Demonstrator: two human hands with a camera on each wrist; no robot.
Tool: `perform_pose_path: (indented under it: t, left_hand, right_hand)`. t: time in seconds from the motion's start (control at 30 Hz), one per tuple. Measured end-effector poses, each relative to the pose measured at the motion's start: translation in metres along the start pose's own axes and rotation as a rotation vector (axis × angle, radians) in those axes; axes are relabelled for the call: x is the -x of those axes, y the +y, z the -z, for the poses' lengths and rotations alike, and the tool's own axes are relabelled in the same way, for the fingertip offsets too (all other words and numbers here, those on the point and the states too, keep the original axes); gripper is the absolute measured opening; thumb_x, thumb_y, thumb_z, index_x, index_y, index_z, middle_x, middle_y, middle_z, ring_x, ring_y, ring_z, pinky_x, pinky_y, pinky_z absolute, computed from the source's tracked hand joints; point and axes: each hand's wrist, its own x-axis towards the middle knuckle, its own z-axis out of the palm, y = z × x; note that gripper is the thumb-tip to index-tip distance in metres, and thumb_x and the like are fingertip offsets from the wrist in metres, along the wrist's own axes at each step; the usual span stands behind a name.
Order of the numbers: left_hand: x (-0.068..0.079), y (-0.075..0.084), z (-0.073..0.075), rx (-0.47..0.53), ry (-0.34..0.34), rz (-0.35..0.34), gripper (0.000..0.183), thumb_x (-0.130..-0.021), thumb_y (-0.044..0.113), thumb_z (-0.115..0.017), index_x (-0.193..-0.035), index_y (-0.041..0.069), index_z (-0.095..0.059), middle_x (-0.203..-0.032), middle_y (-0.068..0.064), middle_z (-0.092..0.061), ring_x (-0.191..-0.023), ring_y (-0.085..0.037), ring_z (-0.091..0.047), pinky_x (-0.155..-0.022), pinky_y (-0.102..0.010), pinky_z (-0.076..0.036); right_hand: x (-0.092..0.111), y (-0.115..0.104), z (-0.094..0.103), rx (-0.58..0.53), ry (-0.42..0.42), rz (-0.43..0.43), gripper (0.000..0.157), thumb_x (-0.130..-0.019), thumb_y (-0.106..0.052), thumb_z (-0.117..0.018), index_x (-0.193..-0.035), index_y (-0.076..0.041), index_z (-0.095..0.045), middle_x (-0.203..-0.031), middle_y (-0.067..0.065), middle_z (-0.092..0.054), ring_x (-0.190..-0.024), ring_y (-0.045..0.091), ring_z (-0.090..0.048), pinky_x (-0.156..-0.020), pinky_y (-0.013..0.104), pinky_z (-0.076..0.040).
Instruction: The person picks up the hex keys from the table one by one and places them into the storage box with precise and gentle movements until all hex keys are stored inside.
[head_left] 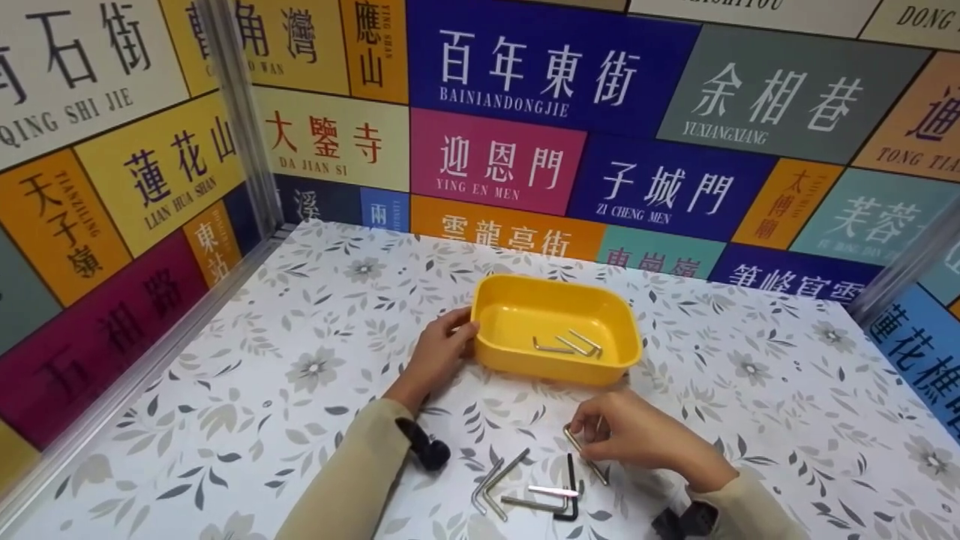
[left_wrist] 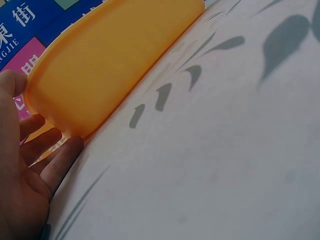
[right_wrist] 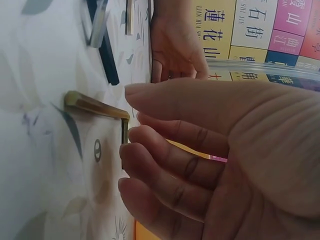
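Note:
My left hand rests against the left end of a yellow plastic box, its fingertips on the outer wall and thumb by the rim. In the left wrist view, the fingers are spread loosely beside the box's lower edge. Three silver hex keys lie inside it. In front of the box, my right hand pinches a brassy hex key between thumb and fingertips, close over the table. The right wrist view shows its bend right at the fingertips, which partly hide the other arm.
Several more hex keys lie on the table between my forearms: two brassy-grey ones at the left, a black one and others crossing it. The table has a leaf-patterned cover. Colourful sign-covered walls stand behind and at both sides.

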Motion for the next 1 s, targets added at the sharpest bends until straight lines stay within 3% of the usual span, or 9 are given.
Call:
perform_pose_path:
  t: [0.37,0.57,1.0]
  left_hand:
    - [0.0,-0.001,-0.001,0.033,-0.013,-0.022,0.048,-0.099,0.029,-0.056,-0.145,0.013,-0.056,-0.142,-0.008,-0.061,-0.113,-0.02,-0.067,-0.1,-0.034,-0.056]
    - [-0.001,0.0,0.0,0.009,-0.006,0.01,0.05,-0.099,0.031,-0.056,-0.146,0.015,-0.054,-0.144,-0.006,-0.06,-0.113,-0.019,-0.067,-0.099,-0.033,-0.056]
    - [-0.001,0.0,-0.001,-0.008,-0.006,0.021,0.051,-0.099,0.034,-0.055,-0.147,0.017,-0.053,-0.145,-0.003,-0.06,-0.114,-0.018,-0.065,-0.099,-0.033,-0.056]
  right_hand:
    - [-0.001,0.005,-0.004,-0.005,-0.033,0.001,0.027,-0.073,-0.002,-0.076,-0.1,-0.006,-0.074,-0.079,0.0,-0.067,-0.069,0.001,-0.054,-0.064,0.019,-0.047]
    - [-0.001,0.003,-0.003,0.023,-0.038,0.023,0.03,-0.073,0.0,-0.075,-0.103,-0.006,-0.073,-0.085,0.003,-0.067,-0.072,0.003,-0.054,-0.066,0.02,-0.047]
    - [-0.001,-0.002,-0.014,0.162,0.08,0.004,0.04,-0.068,0.009,-0.064,-0.099,-0.014,-0.07,-0.08,-0.003,-0.061,-0.072,0.007,-0.05,-0.065,0.023,-0.043]
